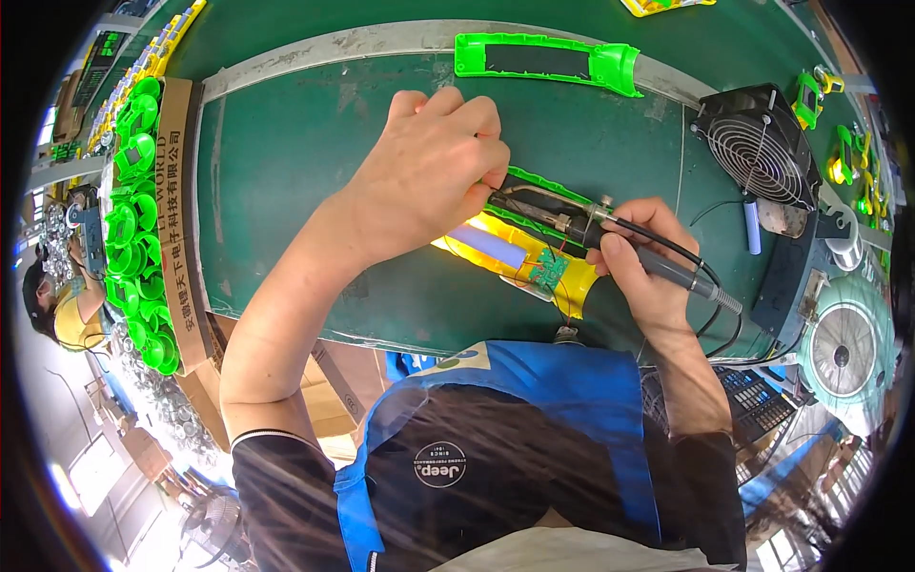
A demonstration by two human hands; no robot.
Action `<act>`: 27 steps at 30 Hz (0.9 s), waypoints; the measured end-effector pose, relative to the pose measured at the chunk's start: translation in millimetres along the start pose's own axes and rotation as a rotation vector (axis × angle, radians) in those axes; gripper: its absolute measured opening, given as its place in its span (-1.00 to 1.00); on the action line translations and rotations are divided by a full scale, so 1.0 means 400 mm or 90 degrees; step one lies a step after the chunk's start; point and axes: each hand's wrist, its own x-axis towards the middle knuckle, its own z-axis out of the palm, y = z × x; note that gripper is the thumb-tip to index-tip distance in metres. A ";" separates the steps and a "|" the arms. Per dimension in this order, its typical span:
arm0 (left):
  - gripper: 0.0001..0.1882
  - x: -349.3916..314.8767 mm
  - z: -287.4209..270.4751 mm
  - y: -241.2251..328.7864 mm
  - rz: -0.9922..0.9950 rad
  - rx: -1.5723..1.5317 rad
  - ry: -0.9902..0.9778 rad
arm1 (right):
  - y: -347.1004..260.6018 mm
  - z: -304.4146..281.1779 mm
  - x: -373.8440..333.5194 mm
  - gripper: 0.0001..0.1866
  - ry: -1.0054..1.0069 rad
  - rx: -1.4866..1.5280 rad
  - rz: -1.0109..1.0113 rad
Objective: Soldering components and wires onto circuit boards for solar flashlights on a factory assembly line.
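My right hand [653,257] grips a soldering iron [658,267] with a dark handle and a thin feed tube clamped along it. The iron reaches left over an open green shell half [543,186]. My left hand [434,157] is closed in a pinch by the iron's far end; what its fingers hold is hidden. Below the iron lies a yellow shell half [572,297], holding a purple cylindrical battery [491,245] and a small green circuit board [548,271] with thin wires. The iron's tip is covered by my left fingers.
Another green shell half [538,61] lies at the table's far edge. A black fan [758,148] stands at the right, near a loose purple battery [753,229] and a dark box-shaped unit [789,286]. At the left, a cardboard box [181,229] holds several green parts [138,229].
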 end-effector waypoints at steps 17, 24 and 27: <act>-0.90 -0.009 0.006 0.004 0.021 -0.005 -0.006 | 0.012 -0.012 -0.025 -0.75 0.026 0.006 -0.029; -0.90 -0.002 0.001 0.008 0.023 -0.005 -0.013 | 0.015 -0.064 -0.044 -0.80 0.063 0.016 -0.059; -0.90 0.000 -0.004 0.012 0.005 -0.010 -0.029 | 0.025 -0.074 -0.054 -0.80 0.101 0.013 -0.065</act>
